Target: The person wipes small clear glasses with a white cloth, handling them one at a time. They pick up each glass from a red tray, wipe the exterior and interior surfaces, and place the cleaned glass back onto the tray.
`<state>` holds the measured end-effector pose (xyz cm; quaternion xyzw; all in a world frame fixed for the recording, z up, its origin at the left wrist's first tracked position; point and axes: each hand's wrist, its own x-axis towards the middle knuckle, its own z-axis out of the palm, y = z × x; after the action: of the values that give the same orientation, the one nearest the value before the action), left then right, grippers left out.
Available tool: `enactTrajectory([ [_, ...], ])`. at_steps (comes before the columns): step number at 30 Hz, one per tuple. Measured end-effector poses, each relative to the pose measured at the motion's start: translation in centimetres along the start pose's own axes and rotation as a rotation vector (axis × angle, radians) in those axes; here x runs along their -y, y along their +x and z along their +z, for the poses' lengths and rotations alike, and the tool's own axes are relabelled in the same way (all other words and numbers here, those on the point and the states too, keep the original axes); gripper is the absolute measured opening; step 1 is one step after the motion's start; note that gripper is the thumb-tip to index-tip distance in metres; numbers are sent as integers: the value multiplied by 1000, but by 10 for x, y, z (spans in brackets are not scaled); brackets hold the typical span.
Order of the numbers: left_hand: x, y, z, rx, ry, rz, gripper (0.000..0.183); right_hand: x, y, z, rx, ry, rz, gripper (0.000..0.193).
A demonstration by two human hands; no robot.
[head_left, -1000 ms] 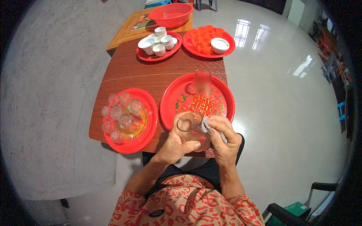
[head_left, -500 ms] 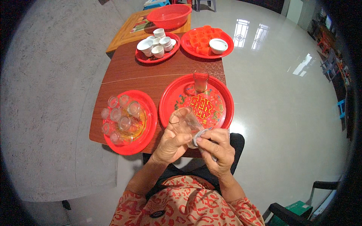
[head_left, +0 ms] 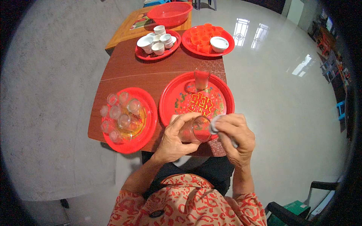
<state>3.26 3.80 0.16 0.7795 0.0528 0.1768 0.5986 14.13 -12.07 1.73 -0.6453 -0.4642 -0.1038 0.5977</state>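
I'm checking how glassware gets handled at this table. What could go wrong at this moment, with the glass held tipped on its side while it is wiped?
The left hand holds the clear glass sideways over the table's near edge, while the right hand presses a small cloth at its rim; a slip could drop it to the floor. Also, the lone glass stands at the red tray's far rim, where a reach might knock it.
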Motion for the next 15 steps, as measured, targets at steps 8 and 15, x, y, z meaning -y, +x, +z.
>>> enactTrajectory([
  [8,-10,8,-4,-45,416,224,65,5,7,-15,460,-65,-4,30],
  [15,-8,6,-3,-29,402,188,65,3,-6,-9,368,234,184,24],
])
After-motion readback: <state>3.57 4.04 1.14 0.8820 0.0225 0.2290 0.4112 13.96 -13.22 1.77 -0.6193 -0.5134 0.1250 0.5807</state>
